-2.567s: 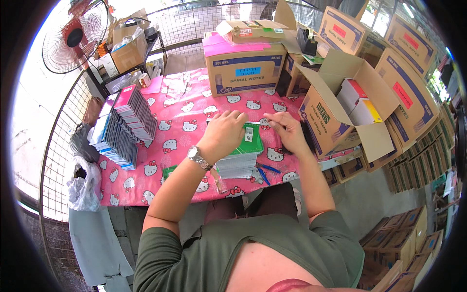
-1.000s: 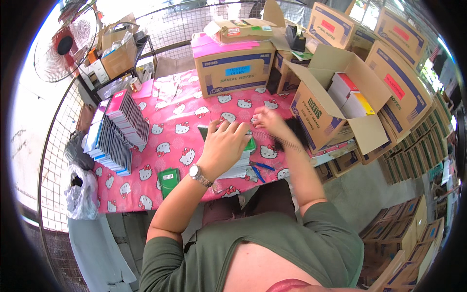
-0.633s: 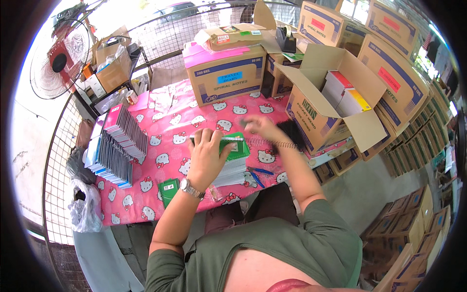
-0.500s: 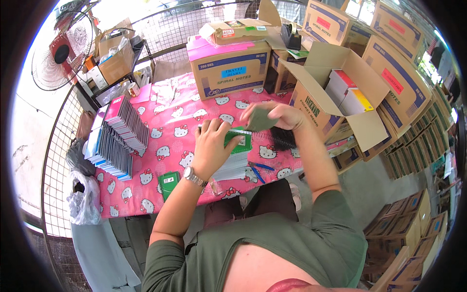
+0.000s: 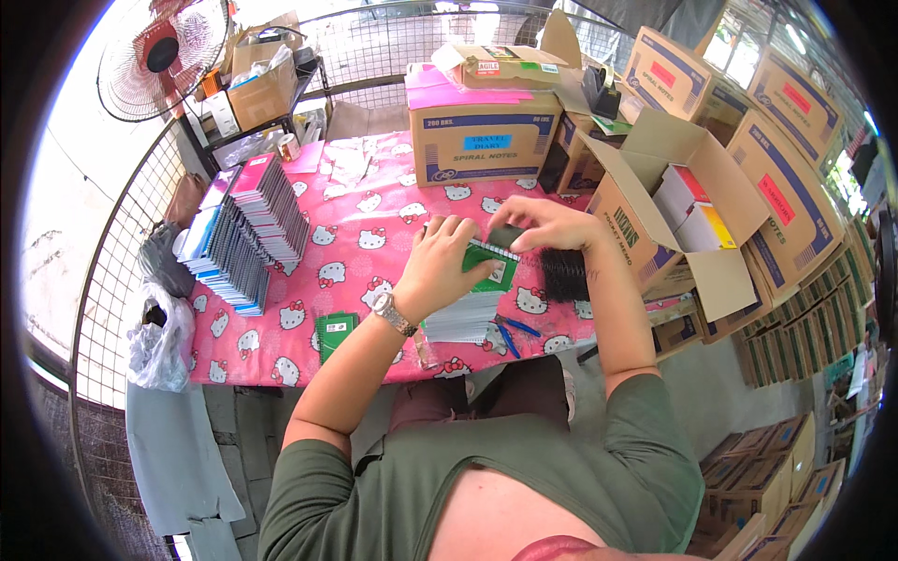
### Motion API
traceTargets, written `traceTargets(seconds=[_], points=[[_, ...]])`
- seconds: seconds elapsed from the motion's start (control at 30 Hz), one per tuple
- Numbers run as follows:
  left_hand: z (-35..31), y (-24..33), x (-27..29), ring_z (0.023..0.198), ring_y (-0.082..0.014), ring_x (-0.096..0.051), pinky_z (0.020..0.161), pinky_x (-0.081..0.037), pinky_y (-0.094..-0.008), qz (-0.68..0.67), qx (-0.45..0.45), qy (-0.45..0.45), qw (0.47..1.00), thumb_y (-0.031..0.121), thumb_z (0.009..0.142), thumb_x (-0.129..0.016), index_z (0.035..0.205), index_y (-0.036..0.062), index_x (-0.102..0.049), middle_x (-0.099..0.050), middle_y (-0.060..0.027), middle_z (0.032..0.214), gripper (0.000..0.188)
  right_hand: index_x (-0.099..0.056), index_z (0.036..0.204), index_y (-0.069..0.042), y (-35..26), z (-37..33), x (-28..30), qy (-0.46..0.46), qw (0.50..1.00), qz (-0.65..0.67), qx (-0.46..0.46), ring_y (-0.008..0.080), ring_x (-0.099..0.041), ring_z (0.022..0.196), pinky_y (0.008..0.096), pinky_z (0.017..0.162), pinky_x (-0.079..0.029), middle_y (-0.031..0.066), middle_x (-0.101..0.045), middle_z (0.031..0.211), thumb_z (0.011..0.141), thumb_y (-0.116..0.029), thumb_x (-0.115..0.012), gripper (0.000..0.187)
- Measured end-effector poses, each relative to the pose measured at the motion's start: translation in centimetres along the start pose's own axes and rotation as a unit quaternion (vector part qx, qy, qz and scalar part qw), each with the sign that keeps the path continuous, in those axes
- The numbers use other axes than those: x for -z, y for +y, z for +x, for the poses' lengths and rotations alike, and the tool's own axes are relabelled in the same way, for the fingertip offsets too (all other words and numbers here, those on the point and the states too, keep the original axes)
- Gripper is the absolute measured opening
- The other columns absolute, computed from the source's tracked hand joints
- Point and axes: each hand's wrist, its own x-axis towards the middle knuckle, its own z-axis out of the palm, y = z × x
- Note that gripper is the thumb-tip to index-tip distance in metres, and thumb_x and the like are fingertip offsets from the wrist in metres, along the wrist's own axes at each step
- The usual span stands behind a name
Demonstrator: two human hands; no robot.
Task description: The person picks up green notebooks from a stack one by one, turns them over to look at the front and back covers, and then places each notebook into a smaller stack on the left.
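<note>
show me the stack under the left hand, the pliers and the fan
Stack (image 5: 463, 320): head view, on its white page edges.
Pliers (image 5: 521, 327): head view, on a blue handle.
Fan (image 5: 163, 54): head view, on the dark hub.

Bench (image 5: 363, 262): bare cloth is found between the notebook stacks (image 5: 224, 262) and the left hand (image 5: 440, 260).
Rear: the way is closed by the carton (image 5: 486, 150).
Right: passage is blocked by the coils (image 5: 566, 278) and open box (image 5: 625, 220).
Near edge: room is broken by a green pad (image 5: 334, 335) and pliers (image 5: 522, 327).
</note>
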Motion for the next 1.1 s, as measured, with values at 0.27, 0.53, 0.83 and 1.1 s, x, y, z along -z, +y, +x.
traceTargets(seconds=[0.27, 0.53, 0.83, 1.1], points=[[0.1, -0.1, 0.1, 0.107, -0.0346, -0.054, 0.091, -0.045, -0.0458, -0.023, 0.007, -0.001, 1.000, 0.030, 0.077, -0.081, 0.111, 0.0045, -0.054, -0.061, -0.0139, 0.108, 0.050, -0.060, 0.118, -0.002, 1.0, 0.4, 0.7, 0.001, 0.997, 0.062, 0.041, 0.0164, -0.055, 0.103, 0.0321, 0.095, -0.043, 0.0059, -0.058, 0.112, 0.078, -0.028, -0.069, 0.049], [0.3, -1.2, 0.7, 0.109, -0.0341, -0.054, 0.093, -0.045, -0.0456, -0.088, 0.025, -0.016, 0.996, 0.025, 0.080, -0.078, 0.108, 0.0036, -0.056, -0.059, -0.0140, 0.109, 0.042, -0.061, 0.116, 0.000, 0.5, 2.1, 0.0, -0.045, 0.992, 0.039, 0.109, 0.0176, -0.057, 0.109, 0.0332, 0.097, -0.045, 0.0093, -0.059, 0.114, 0.075, -0.034, -0.071, 0.054], [-0.1, -4.6, 1.8, 0.090, -0.0258, -0.060, 0.079, -0.050, -0.0360, -0.164, 0.044, -0.054, 0.984, 0.016, 0.087, -0.073, 0.109, 0.0036, -0.059, -0.060, -0.0102, 0.101, 0.029, -0.063, 0.113, 0.000, 0.0, 4.3, -0.2, -0.064, 0.986, 0.148, 0.049, 0.0154, -0.058, 0.104, 0.0299, 0.093, -0.046, 0.0077, -0.060, 0.109, 0.076, -0.032, -0.070, 0.049], [0.2, -5.7, 1.1, 0.072, -0.0098, -0.052, 0.064, -0.045, -0.0279, -0.282, 0.092, -0.056, 0.953, 0.011, 0.086, -0.075, 0.106, 0.0036, -0.058, -0.062, -0.0050, 0.084, 0.028, -0.063, 0.112, -0.002, -0.4, 5.3, 0.1, -0.079, 0.990, 0.105, 0.056, 0.0115, -0.056, 0.096, 0.0272, 0.087, -0.045, 0.0029, -0.061, 0.104, 0.075, -0.027, -0.072, 0.046]])
